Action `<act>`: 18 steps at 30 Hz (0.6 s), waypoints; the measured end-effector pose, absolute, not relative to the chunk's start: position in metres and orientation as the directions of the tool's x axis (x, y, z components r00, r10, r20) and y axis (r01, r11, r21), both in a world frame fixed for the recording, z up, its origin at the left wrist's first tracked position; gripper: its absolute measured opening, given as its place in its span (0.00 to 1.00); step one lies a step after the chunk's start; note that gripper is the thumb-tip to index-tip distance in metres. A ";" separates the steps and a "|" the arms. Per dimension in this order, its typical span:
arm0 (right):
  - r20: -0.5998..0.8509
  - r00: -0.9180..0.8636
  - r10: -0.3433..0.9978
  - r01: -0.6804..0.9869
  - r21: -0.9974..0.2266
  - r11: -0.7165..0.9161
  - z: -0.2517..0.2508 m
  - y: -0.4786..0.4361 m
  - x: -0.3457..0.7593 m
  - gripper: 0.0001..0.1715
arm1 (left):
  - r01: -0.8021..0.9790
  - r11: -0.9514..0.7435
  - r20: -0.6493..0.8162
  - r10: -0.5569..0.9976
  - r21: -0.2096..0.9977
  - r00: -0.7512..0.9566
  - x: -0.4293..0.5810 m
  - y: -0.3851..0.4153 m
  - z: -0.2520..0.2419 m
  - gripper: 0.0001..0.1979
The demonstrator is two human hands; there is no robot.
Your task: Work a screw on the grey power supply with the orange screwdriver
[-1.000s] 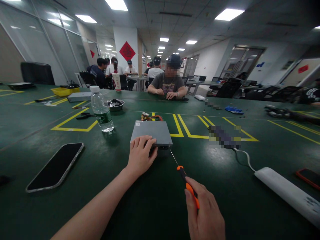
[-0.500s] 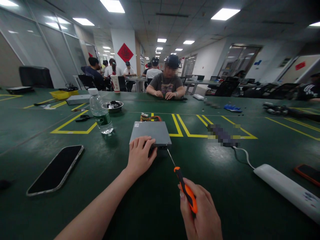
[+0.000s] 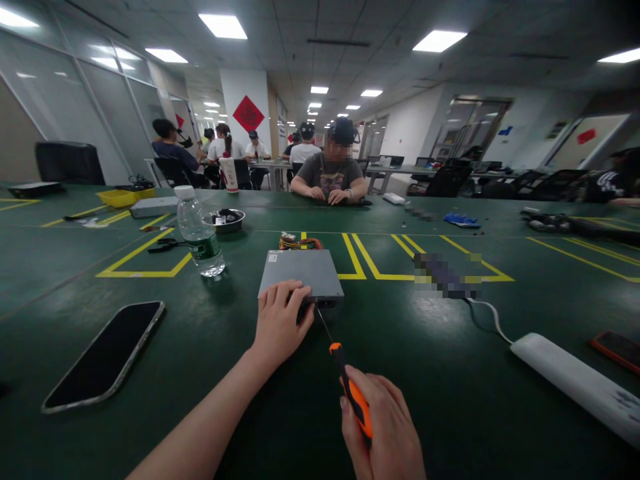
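The green tabletop (image 3: 450,387) spreads across the whole lower view; its far edge shows, its near edge does not. The grey metal box (image 3: 300,270) lies flat on it, about midway across and well short of that far edge. The left hand (image 3: 283,320) reaches in to the box's near left corner, fingers across the top and thumb low by the near face; whether they pinch it or merely press down, I cannot tell. The right hand (image 3: 385,423), on the tabletop's near side, has its fingers wrapped round the orange-and-black handle of a screwdriver (image 3: 340,363). Behind the box, toward the far edge, a bundle of coloured wires (image 3: 303,243) sticks out. The thin shaft (image 3: 325,327) slants up to the near face, just beside the left thumb; contact at the tip is too small to make out.

The step in hand looks like seating the tip against that face while the left hand steadies the box. The next move seems to call for a straight approach and firm bracing.
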State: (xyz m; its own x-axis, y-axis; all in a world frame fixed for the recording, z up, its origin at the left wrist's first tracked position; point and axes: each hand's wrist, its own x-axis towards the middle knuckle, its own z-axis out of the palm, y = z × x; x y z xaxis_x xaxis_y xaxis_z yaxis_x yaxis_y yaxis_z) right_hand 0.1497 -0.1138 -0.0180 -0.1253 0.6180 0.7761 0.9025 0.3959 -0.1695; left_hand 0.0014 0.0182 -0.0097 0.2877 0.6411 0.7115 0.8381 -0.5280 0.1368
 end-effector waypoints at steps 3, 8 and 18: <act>0.788 -0.141 0.600 0.898 -0.154 0.413 -0.018 -0.113 0.149 0.13 | 0.837 -0.529 0.716 0.638 0.142 0.283 0.001 0.018 -0.009 0.11; 0.772 -0.156 0.616 0.908 -0.132 0.397 -0.022 -0.113 0.150 0.14 | 0.836 -0.529 0.705 0.649 0.147 0.286 0.001 0.018 -0.009 0.12; 0.713 -0.208 0.670 0.944 -0.033 0.328 -0.038 -0.119 0.144 0.16 | 0.842 -0.521 0.715 0.642 0.143 0.276 0.002 0.017 -0.009 0.12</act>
